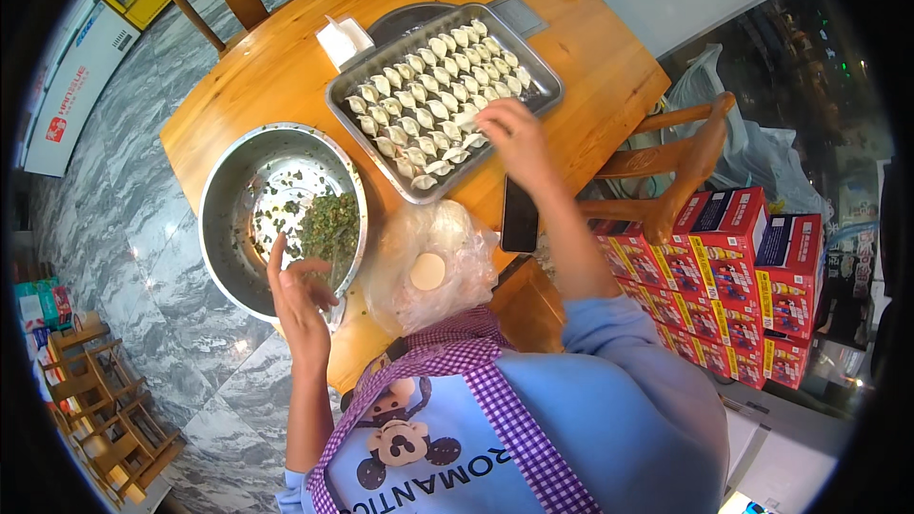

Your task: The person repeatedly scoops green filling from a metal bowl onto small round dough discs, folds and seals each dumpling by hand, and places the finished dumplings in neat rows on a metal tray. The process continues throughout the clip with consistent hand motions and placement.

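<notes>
My right hand (513, 139) reaches over the near right side of a grey metal tray (382, 165). Its fingertips pinch a pale dumpling (467, 118), partly covered by the fingers. Several rows of folded dumplings (437, 110) lie in the tray. My left hand (303, 296) is raised at the near rim of a round steel basin (232, 164), fingers apart, with no object seen in it. Chopped green filling (330, 225) is heaped on the basin's right side. Between basin and tray's near corner, one round dough wrapper (428, 271) lies on a clear plastic bag (389, 285).
A black phone (519, 218) lies right of the bag on the wooden table (607, 50). Behind the tray stand a white tissue pack (344, 41) and a dark round pan (407, 18). A wooden chair (678, 164) and stacked red cartons (728, 264) are at the right.
</notes>
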A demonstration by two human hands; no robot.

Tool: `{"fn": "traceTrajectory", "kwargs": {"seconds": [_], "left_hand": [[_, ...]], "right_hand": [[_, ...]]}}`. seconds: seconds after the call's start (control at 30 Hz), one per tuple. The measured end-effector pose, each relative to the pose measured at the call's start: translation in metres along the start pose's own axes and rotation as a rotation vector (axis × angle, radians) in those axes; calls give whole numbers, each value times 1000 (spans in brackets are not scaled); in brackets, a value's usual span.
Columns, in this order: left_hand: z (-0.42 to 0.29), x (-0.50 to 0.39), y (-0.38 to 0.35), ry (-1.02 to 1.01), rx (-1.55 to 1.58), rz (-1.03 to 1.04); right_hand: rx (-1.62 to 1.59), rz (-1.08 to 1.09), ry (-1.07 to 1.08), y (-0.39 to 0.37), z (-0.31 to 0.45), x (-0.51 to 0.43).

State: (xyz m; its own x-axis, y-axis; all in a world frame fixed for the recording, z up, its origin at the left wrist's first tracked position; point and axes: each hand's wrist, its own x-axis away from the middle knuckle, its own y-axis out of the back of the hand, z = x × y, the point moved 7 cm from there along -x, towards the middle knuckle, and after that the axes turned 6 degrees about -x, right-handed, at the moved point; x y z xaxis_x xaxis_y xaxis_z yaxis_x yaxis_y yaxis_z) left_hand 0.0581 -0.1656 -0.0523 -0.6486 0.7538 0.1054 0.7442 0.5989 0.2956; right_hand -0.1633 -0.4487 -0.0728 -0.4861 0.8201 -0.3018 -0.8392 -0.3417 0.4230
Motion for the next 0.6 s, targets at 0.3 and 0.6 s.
{"fn": "traceTrajectory", "kwargs": {"seconds": [0.3, 0.6], "left_hand": [[32, 2, 12, 91, -59, -73], [31, 2, 21, 90, -73, -103]], "right_hand": [[354, 63, -120, 23, -138, -17], [537, 31, -63, 14, -155, -16]]}}
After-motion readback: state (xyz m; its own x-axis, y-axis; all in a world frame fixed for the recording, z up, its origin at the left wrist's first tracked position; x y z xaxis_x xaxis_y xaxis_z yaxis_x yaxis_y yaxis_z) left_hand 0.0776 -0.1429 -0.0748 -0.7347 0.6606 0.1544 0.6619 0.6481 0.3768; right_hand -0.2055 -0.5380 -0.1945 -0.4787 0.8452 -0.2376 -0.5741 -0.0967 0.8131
